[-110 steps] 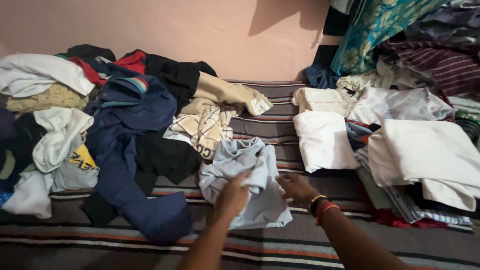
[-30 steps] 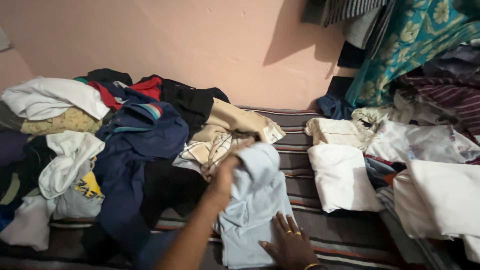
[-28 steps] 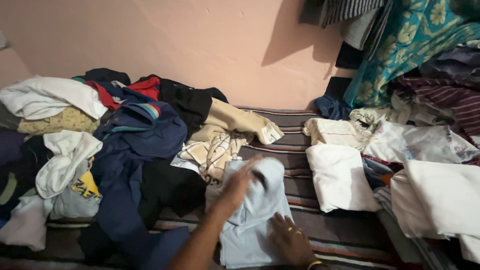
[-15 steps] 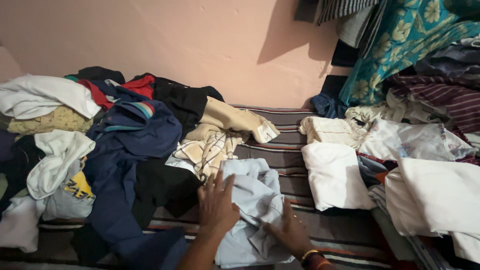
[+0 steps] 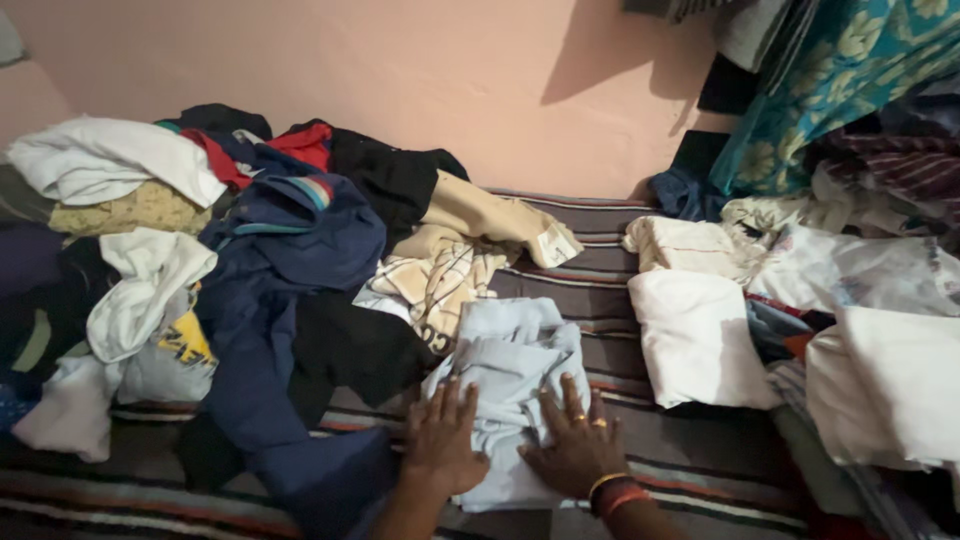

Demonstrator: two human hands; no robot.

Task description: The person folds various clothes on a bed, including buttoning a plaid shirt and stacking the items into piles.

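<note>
While both hands, left hand and right hand, press flat, grip open, light-blue garment lies beneath.

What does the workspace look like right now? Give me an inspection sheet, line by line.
Surface: striped bed cover in grey, dark and orange bands, against a pink wall.
Job's things: light blue garment, bunched, lying on the cover under both hands.
Clutter: loose heap on the left with a navy garment, a white cloth and a beige checked garment; folded white cloth and more pale pieces on the right.
Grips: left hand and right hand both flat, fingers spread, pressing the garment; neither closed on it.
Cables: nothing seen.
Surroundings: teal floral fabric hanging at upper right.
</note>
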